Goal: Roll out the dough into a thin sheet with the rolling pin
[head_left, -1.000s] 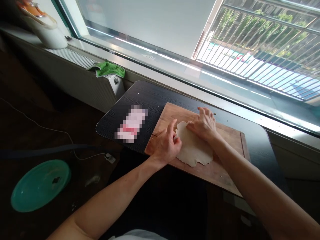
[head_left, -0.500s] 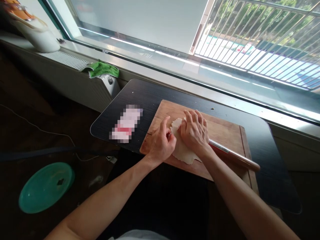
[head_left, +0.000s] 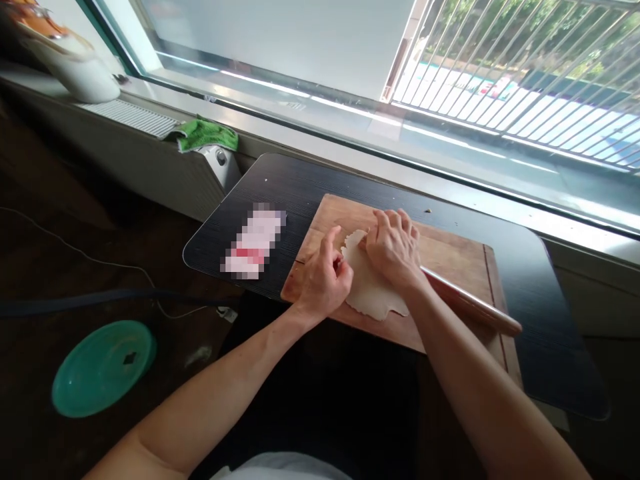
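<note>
head view: i'm seeing the dough sheet (head_left: 373, 293) lying already flattened thin near the front edge of the wooden board (head_left: 450, 260) on the table (head_left: 300, 187). my right hand (head_left: 393, 250) is pressing a rolling pin (head_left: 470, 307) over its far part; my left hand (head_left: 323, 280) is pinching its left rim. edges are looking ragged, so rolling seems unfinished. the pin's left end is hiding under my hand.
</note>
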`<state>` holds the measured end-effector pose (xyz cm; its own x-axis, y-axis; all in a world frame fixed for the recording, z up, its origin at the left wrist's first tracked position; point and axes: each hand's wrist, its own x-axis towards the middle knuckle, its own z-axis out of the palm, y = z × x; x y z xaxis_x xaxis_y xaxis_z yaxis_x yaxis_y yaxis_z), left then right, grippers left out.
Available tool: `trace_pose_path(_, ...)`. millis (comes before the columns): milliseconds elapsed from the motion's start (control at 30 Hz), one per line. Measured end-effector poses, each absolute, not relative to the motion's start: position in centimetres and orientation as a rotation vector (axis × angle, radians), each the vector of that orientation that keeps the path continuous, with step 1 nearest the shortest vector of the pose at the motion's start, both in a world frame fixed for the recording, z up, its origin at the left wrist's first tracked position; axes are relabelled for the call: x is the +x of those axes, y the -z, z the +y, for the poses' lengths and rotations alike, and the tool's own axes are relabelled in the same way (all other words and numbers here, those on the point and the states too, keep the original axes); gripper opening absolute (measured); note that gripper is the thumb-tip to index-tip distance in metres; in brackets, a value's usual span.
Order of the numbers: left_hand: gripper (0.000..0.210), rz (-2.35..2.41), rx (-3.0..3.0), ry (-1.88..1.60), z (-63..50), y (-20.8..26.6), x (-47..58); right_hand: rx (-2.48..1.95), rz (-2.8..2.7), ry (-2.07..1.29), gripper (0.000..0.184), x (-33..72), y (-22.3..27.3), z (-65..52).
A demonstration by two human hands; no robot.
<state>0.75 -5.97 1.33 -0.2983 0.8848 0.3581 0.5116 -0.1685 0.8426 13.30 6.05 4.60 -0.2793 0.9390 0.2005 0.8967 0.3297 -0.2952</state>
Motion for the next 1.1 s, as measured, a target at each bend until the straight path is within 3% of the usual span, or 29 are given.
trace_pose_path(167,0.065,1.772,1.615,-1.430,-6.1,-1.5,0.7,-1.961,-2.102,-0.260,0.047,13.3,-6.2,9.3)
trace_pose_path(267,0.064,1.768,1.613,-1.442,-6.2,-1.5,0.8,-1.843,-2.246,-0.282,0.047,13.2,-5.6,6.9)
trace_pose_path(467,0.063,1.778,1.605,-1.418,-6.2,-1.5,0.8,-1.604,-2.285,0.063,0.047,13.2,-3.9,6.2)
trace_pose_path(600,0.065,1.770,1.596,-1.416,-6.2,-1.5,0.7,-1.765,-2.104,-0.115,0.052,13.7,-3.8,10.5)
trace_pose_path(733,0.064,1.756,1.593,-1.425,-6.2,-1.4,0.8,-1.674,-2.253,-0.283,0.049,13.2,-4.0,7.4)
trace_pose_path(1000,0.065,1.796,1.614,-1.399,-6.2,-1.7,0.7,-1.978,-2.114,-0.345,0.049,13.1,-5.9,10.7)
trace_pose_path(1100,0.064,1.785,1.603,-1.416,-6.3,-1.7,0.8,-1.846,-2.226,-0.307,0.047,13.1,-5.3,8.4)
